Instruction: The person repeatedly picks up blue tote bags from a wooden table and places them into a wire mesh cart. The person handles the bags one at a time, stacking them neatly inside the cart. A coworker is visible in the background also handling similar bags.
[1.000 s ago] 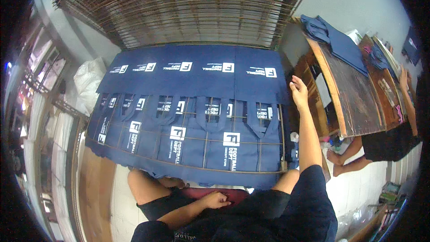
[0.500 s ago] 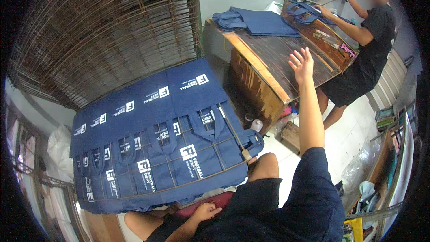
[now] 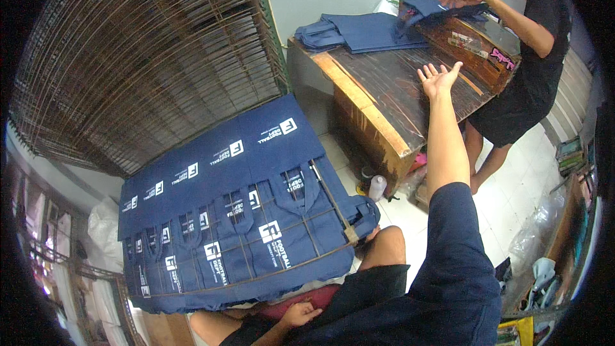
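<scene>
My right hand [image 3: 439, 79] is stretched out over a dark wooden table [image 3: 384, 83], palm up, fingers spread, holding nothing. Beyond it lies a pile of folded navy cloth bags [image 3: 362, 31] on the table. My left hand [image 3: 298, 315] rests low by my lap on a red cushion edge, fingers loosely curled, nothing in it. In front of me a rack carries rows of navy printed bags [image 3: 237, 218] with white marks, laid flat in overlapping rows.
Another person in black [image 3: 525, 57] stands at the table's far side handling a navy bag [image 3: 435, 8]. A large wire drying rack [image 3: 128, 51] fills the upper left. A white bottle [image 3: 377, 187] stands on the tiled floor by the table.
The view has swung right from the bag rack toward the table. My right arm has reached further out over the tabletop and turned palm up. My left hand stays by my lap.
</scene>
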`<state>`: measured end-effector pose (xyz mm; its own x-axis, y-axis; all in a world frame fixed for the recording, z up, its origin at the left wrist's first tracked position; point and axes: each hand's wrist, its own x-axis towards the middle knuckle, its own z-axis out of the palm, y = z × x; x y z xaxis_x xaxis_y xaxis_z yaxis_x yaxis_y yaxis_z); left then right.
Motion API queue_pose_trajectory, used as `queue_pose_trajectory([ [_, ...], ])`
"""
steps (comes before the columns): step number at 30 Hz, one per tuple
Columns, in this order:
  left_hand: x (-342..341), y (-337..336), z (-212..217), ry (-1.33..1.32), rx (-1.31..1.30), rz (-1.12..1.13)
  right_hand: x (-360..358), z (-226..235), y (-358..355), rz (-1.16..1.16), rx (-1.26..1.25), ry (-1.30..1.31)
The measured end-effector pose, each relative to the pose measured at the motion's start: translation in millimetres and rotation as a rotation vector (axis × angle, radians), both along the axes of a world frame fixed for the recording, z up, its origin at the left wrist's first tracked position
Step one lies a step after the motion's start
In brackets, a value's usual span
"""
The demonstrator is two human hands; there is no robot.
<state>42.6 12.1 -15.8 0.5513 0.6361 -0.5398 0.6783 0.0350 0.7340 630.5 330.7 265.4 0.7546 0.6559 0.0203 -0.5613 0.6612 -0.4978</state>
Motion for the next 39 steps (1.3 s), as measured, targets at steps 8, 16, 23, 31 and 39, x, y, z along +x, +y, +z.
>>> queue_pose_trajectory([
  [8,1,2,-4,0.053,-0.060,-0.030,37,-17,12,0.045,0.015,0.093],
  [16,8,9,10,0.027,-0.048,-0.094,84,-46,68,-0.264,-0.360,0.071],
  [23,46,14,54,-0.230,0.054,0.009,23,-13,37,-0.234,-0.266,-0.040],
  [31,120,104,230,-1.104,-0.320,-0.163,-247,44,-148,0.006,-0.008,-0.447],
  [39,59,118,323,-1.414,-0.253,0.712,-384,11,-227,0.216,0.010,-0.705],
])
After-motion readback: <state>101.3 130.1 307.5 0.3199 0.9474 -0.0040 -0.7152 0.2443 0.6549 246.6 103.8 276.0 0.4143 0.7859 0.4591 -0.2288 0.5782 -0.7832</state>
